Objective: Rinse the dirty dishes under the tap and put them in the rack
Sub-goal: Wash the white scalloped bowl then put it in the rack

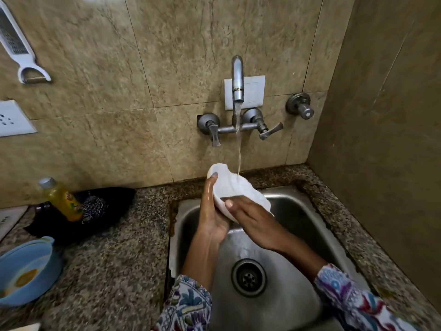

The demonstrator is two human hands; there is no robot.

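A white dish (235, 187) is held tilted over the steel sink (307, 220), right under the water running from the tap (238, 80). My left hand (212, 216) grips its left edge, thumb up along the rim. My right hand (253, 218) lies across its lower face with the thumb on the dish. The stream lands on the dish's upper side. A light blue bowl (26, 271) with yellow residue inside stands on the counter at the far left.
A yellow liquid bottle (60, 199) and a dark scrubber (94, 207) lie on a black tray left of the sink. The speckled stone counter (107, 271) surrounds the sink. A wall corner closes in on the right. A grater (16, 41) hangs top left.
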